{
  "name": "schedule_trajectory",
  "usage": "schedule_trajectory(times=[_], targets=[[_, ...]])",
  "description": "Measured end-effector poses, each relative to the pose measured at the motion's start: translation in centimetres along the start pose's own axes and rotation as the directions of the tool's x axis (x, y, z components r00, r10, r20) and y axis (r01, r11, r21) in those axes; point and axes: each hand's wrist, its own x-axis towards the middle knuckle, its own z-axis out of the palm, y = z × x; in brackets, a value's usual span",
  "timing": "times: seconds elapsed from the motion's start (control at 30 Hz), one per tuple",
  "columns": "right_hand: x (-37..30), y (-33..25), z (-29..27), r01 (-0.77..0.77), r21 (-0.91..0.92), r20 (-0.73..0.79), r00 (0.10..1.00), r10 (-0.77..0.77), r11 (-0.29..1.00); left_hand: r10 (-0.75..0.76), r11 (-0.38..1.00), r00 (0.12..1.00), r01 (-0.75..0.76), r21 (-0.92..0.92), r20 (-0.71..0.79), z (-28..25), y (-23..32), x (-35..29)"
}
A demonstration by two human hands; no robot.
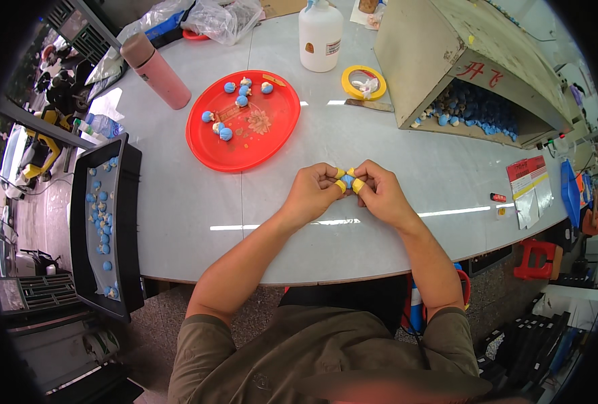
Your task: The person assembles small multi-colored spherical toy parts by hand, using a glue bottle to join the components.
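Between my fingertips, above the grey table, is a small blue piece [348, 180], mostly covered by the fingers. My left hand [312, 192] pinches it from the left, and my right hand [382, 195] pinches it from the right. Yellow coverings wrap the tips of the thumbs and index fingers. Beyond my left hand lies a round red tray [205, 152] with several small blue-and-cream figures [225, 134] on it. A long black bin [132, 202] at the left holds more of these pieces.
A pink bottle [156, 73] stands behind the tray. Farther back are a white plastic bottle [320, 40], a yellow tape roll [380, 89] and a flat blade-like strip [369, 105]. An open-fronted box [420, 60] full of blue pieces stands at right, near a small red lighter [497, 197].
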Motion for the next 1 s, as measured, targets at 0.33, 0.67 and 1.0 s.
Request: schedule_trajectory(times=[0.33,0.67,1.0], targets=[[0.1,0.0,0.2,0.008,0.010,-0.018,1.000,-0.007,1.000,-0.040,0.999,0.999,0.040,0.012,-0.018,0.1,0.6,-0.1],[0.1,0.1,0.0,-0.018,0.061,-0.004,1.000,0.018,0.998,-0.099,0.994,0.995,0.098,-0.057,-0.019,0.1,1.6,-0.2],[0.3,0.0,0.2,0.013,0.102,-0.025,1.000,-0.010,0.995,-0.149,0.968,0.989,0.145,-0.205,-0.001,-1.0,2.3,-0.1]])
